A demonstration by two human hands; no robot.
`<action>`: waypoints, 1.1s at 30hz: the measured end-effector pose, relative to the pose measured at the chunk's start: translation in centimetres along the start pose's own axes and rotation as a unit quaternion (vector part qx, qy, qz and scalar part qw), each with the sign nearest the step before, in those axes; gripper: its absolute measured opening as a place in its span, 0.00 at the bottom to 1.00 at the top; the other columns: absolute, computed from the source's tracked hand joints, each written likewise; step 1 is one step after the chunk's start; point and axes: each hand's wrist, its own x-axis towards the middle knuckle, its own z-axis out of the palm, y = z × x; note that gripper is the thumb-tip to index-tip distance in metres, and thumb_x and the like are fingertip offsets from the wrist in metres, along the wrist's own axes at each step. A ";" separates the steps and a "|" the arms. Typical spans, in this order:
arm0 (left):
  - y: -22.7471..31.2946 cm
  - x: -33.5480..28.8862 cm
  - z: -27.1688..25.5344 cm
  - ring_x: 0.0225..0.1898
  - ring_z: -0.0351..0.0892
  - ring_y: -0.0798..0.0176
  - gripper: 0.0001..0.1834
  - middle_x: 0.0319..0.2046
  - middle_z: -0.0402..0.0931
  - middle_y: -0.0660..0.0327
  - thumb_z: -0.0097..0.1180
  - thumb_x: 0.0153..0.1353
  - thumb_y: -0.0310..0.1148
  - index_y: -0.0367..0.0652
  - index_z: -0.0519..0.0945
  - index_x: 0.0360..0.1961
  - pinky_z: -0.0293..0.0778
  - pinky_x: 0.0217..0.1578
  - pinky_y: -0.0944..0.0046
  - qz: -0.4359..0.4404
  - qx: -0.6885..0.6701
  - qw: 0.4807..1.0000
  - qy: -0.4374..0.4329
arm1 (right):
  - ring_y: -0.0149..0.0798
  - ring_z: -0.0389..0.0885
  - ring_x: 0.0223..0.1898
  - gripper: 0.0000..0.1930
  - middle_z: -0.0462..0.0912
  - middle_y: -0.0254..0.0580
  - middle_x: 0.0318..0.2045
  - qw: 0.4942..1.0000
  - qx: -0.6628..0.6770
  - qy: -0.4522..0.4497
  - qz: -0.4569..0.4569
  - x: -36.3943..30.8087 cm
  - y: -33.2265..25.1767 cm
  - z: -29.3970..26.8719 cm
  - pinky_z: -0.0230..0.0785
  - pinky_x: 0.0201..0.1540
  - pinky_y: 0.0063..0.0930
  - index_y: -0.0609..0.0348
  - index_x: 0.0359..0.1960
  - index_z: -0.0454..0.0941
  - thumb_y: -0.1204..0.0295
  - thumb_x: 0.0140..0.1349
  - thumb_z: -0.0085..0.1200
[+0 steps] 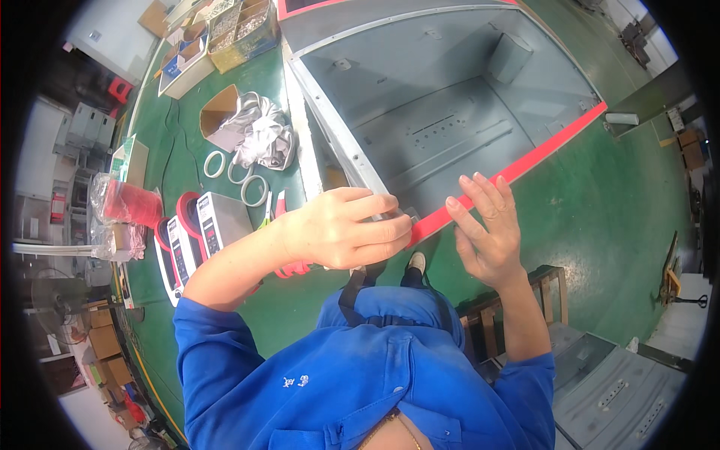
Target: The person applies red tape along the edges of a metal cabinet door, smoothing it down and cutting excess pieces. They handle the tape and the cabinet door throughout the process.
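Note:
A large grey metal cabinet (457, 150) lies in front of me with its hollow inside facing up. Red tape (536, 155) runs along its near right edge down to the near corner. At that corner my left hand (349, 229) is closed, its curled fingers meeting the tape's end; the fingertips are partly hidden. My right hand (487, 229) is open, its fingers stretched out and touching the tape a little farther along the edge.
Left of the cabinet lie tape rolls (256, 190), green-handled scissors (267, 210) and a cardboard box (218, 118) with crumpled pale cloth (262, 139). White boxed devices (221, 225) stand by my left forearm. Parts bins (241, 34) are farther back. Grey metal panels (615, 390) lie at lower right.

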 end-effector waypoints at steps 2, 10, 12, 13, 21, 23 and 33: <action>-0.1 0.0 0.1 0.31 0.75 0.63 0.10 0.34 0.74 0.61 0.58 0.40 0.25 0.39 0.78 0.29 0.67 0.16 0.73 0.004 -0.001 1.000 0.004 | 0.49 0.68 0.55 0.22 0.73 0.48 0.51 1.000 0.000 0.000 0.000 0.0 0.0 0.0 0.51 0.60 0.48 0.52 0.48 0.75 0.79 0.47 0.51; -0.5 0.0 -0.2 0.31 0.74 0.63 0.10 0.34 0.74 0.61 0.57 0.41 0.26 0.39 0.78 0.29 0.67 0.17 0.73 0.029 -0.006 1.000 -0.010 | 0.48 0.67 0.55 0.23 0.72 0.48 0.51 1.000 -0.007 0.001 -0.002 0.0 0.1 0.2 0.51 0.60 0.47 0.50 0.48 0.75 0.78 0.47 0.50; -0.7 0.0 -0.3 0.32 0.74 0.62 0.10 0.35 0.74 0.61 0.57 0.42 0.26 0.39 0.77 0.29 0.67 0.17 0.73 0.037 -0.014 0.999 -0.021 | 0.49 0.66 0.56 0.23 0.71 0.47 0.52 1.000 -0.013 -0.008 -0.002 0.0 0.0 0.2 0.50 0.60 0.49 0.49 0.48 0.75 0.78 0.47 0.50; -0.8 0.0 -0.3 0.32 0.74 0.62 0.10 0.35 0.74 0.61 0.57 0.42 0.26 0.39 0.77 0.29 0.67 0.17 0.73 0.041 -0.017 0.999 -0.025 | 0.49 0.66 0.56 0.23 0.70 0.46 0.53 1.000 -0.016 -0.012 -0.001 0.0 -0.1 0.2 0.50 0.60 0.50 0.49 0.48 0.75 0.78 0.47 0.50; -1.0 -1.1 -0.2 0.35 0.75 0.61 0.11 0.37 0.74 0.59 0.57 0.43 0.26 0.38 0.77 0.31 0.69 0.20 0.71 0.016 -0.053 0.998 -0.004 | 0.51 0.64 0.58 0.23 0.70 0.40 0.54 0.999 -0.027 -0.027 -0.008 -0.2 -2.6 0.9 0.45 0.61 0.56 0.50 0.49 0.73 0.78 0.46 0.49; -1.0 -1.5 0.1 0.35 0.75 0.61 0.11 0.38 0.75 0.58 0.57 0.44 0.25 0.38 0.78 0.32 0.71 0.22 0.70 -0.005 -0.073 0.997 0.013 | 0.50 0.65 0.58 0.23 0.71 0.40 0.54 1.000 -0.011 -0.019 -0.009 -0.3 -3.3 1.3 0.45 0.62 0.55 0.52 0.49 0.73 0.78 0.46 0.49; -0.9 -3.1 0.8 0.37 0.75 0.59 0.14 0.39 0.76 0.55 0.54 0.41 0.20 0.36 0.78 0.34 0.73 0.32 0.66 -0.076 -0.134 0.987 0.054 | 0.47 0.68 0.56 0.20 0.74 0.42 0.50 0.997 0.060 0.006 0.054 0.3 -4.5 0.6 0.48 0.62 0.47 0.59 0.46 0.74 0.79 0.48 0.47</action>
